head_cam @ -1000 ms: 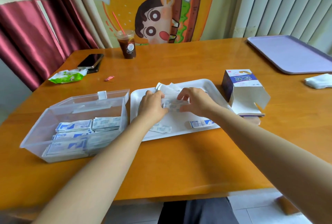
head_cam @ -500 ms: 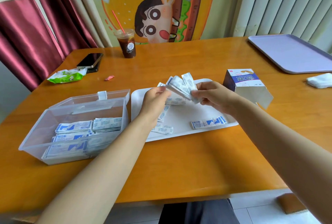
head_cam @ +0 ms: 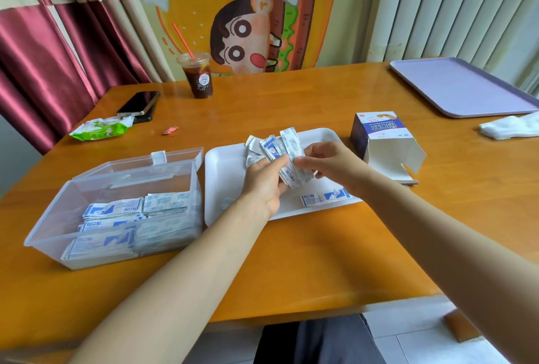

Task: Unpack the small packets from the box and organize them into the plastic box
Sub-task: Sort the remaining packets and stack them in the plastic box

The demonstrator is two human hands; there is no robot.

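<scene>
While squaring loose packets (head_cam: 284, 156) above white tray (head_cam: 230, 168), left hand (head_cam: 264, 185) and right hand (head_cam: 332, 166) fingers pinch fanned bundle, probably aligning edges before stacking. Plastic box (head_cam: 116, 206) left of tray, part-filled; opened carton (head_cam: 385, 147) right of tray; one packet on tray.

The left hand (head_cam: 264, 185) covers the lower ends of the fanned packets (head_cam: 284, 153) and part of the white tray (head_cam: 224, 165) beneath; how many packets it holds cannot be counted. The right hand (head_cam: 335, 168) hides the tray's far right corner. Print on the stacks in the plastic box (head_cam: 116, 212) blurs behind its cloudy front wall. The purple tray (head_cam: 466, 86) is cut off by the right edge. The cardboard box (head_cam: 382, 142) shows nothing of its inside.
</scene>
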